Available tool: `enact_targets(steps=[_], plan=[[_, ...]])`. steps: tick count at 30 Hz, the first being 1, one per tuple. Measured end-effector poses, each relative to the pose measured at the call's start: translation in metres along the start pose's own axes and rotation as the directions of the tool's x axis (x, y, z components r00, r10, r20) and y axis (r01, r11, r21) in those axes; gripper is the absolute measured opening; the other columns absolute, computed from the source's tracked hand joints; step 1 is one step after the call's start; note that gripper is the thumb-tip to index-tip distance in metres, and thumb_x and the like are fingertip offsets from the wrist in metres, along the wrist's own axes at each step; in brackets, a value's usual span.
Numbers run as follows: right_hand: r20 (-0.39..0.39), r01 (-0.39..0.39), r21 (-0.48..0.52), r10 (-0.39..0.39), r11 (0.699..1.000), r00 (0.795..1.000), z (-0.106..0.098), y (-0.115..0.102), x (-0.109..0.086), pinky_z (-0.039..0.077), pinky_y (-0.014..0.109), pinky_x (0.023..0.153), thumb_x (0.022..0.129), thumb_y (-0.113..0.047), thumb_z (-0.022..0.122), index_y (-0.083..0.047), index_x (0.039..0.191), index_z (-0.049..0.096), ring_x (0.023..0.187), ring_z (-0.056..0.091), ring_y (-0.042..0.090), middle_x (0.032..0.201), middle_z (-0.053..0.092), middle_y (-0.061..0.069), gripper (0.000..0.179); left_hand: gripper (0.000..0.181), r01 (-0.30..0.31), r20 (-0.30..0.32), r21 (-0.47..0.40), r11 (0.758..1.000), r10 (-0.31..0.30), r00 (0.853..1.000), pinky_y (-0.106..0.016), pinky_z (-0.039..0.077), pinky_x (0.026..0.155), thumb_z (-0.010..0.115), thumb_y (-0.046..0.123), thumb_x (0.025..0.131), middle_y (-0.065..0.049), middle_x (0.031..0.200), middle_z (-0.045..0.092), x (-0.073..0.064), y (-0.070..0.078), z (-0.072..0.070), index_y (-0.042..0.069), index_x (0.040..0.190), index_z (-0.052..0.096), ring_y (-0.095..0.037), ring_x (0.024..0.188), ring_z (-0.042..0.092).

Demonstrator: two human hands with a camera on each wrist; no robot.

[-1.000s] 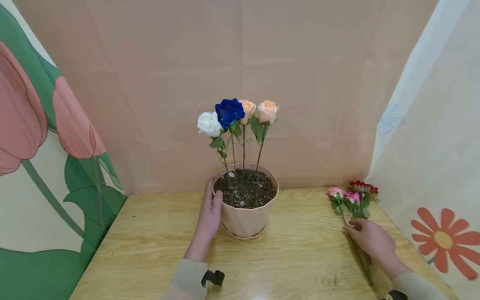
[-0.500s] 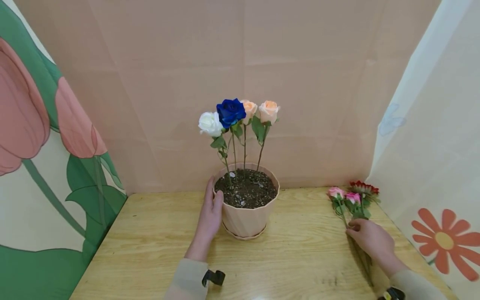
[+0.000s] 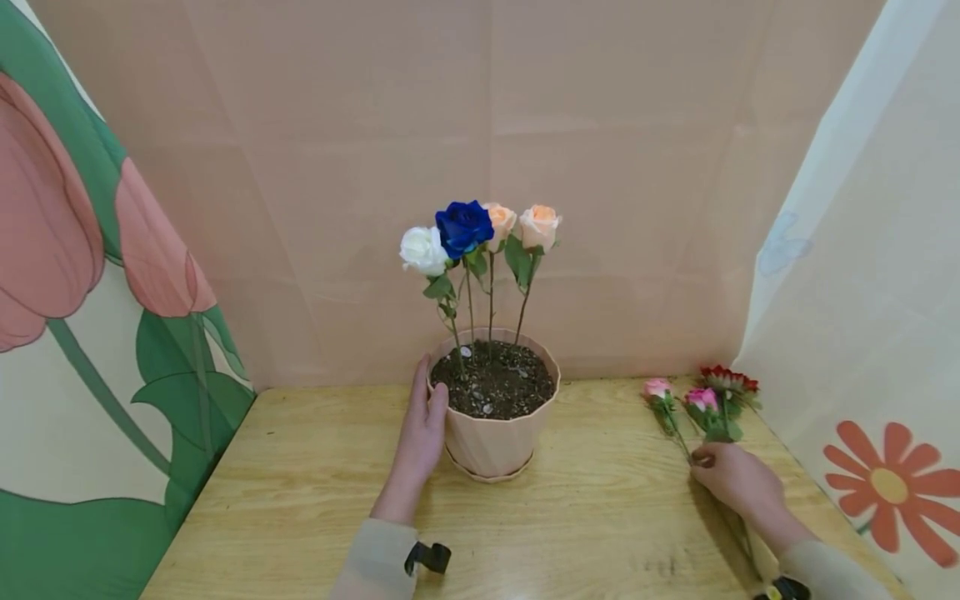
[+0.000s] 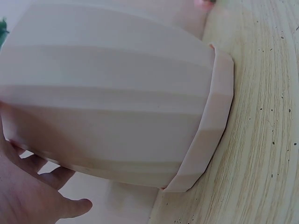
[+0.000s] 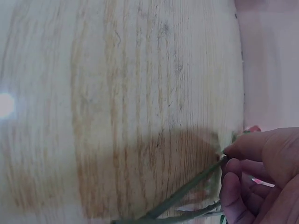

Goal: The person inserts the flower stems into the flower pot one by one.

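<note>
Pinching a green stem [image 5: 187, 187] between thumb and fingertip, the right hand [image 3: 741, 481] held the pale pink rose [image 3: 656, 388], its bloom well to the right of the pot [image 3: 491, 446]. The left hand [image 3: 418, 427] lay against the pot's left wall, fingers resting along it; how hard they pressed could not be told. The rose looked light, its stem likely stiff yet thin enough to roll in the fingertips, while the petals (cloth, by the look of them) seemed soft and easily crushed. The best hold was probably the stem below the leaves, where the pinch sat. Farther right of the pot lay a bright pink rose [image 3: 702, 400] and a dark red flower [image 3: 729, 380], whose foliage could have snagged it.
</note>
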State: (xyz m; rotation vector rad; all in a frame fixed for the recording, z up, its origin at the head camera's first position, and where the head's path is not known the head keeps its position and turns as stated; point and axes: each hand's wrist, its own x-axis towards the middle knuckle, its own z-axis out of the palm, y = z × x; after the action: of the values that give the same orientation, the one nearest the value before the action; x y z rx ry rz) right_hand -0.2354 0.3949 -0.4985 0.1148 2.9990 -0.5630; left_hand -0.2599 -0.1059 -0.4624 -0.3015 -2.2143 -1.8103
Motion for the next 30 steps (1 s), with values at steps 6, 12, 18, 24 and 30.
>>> enact_targets(steps=[6,12,18,24,30], plan=[[-0.062,0.05,0.022,-0.049,0.999,0.997,-0.001,-0.006,-0.003,0.059,0.055,0.075,0.099,-0.025,0.073,0.003,0.128,0.078,0.1,0.075,0.043,0.113,0.079,0.02,0.04,0.062,0.016,-0.004,0.007,1.0,-0.016,1.0,-0.064,0.022,0.131,0.04,0.036,0.122,-0.009,0.183,0.016,0.0,0.0,0.0,0.028,0.179,0.016,-0.04,0.165,0.021],[-0.12,0.1,0.1,-0.088,0.99,0.989,-0.009,-0.025,-0.007,0.049,0.041,0.059,0.105,-0.023,0.065,0.006,0.137,0.073,0.074,0.064,0.026,0.114,0.078,0.019,0.044,0.062,0.016,-0.007,-0.001,1.0,-0.016,1.0,-0.066,0.022,0.13,0.041,0.035,0.122,-0.009,0.183,0.015,-0.002,0.0,-0.001,0.028,0.179,0.017,-0.041,0.165,0.021],[-0.157,0.14,0.238,-0.104,0.961,0.982,-0.023,-0.052,-0.015,0.049,0.036,0.052,0.112,-0.032,0.06,0.008,0.143,0.067,0.064,0.063,0.021,0.114,0.077,0.019,0.05,0.062,0.017,-0.001,0.003,1.0,-0.017,1.0,-0.065,0.021,0.131,0.04,0.037,0.122,-0.009,0.183,0.014,-0.001,0.001,-0.001,0.029,0.179,0.016,-0.04,0.165,0.02],[-0.211,0.194,0.284,-0.136,0.939,0.968,-0.035,-0.075,-0.021,0.059,0.034,0.062,0.114,-0.035,0.061,0.003,0.144,0.068,0.079,0.073,0.021,0.122,0.076,0.021,0.049,0.062,0.018,0.001,0.007,1.0,-0.018,1.0,-0.065,0.023,0.13,0.038,0.039,0.122,-0.008,0.184,0.014,0.0,0.0,0.001,0.029,0.179,0.015,-0.041,0.164,0.022],[-0.322,0.276,0.316,-0.171,0.908,0.931,-0.045,-0.098,-0.025,0.06,0.031,0.062,0.114,-0.034,0.065,-0.001,0.14,0.07,0.077,0.072,0.016,0.116,0.078,0.016,0.042,0.062,0.015,-0.003,0.004,1.0,-0.015,1.0,-0.066,0.024,0.129,0.039,0.039,0.122,-0.009,0.183,0.015,0.0,-0.001,0.001,0.028,0.179,0.017,-0.043,0.164,0.023]])
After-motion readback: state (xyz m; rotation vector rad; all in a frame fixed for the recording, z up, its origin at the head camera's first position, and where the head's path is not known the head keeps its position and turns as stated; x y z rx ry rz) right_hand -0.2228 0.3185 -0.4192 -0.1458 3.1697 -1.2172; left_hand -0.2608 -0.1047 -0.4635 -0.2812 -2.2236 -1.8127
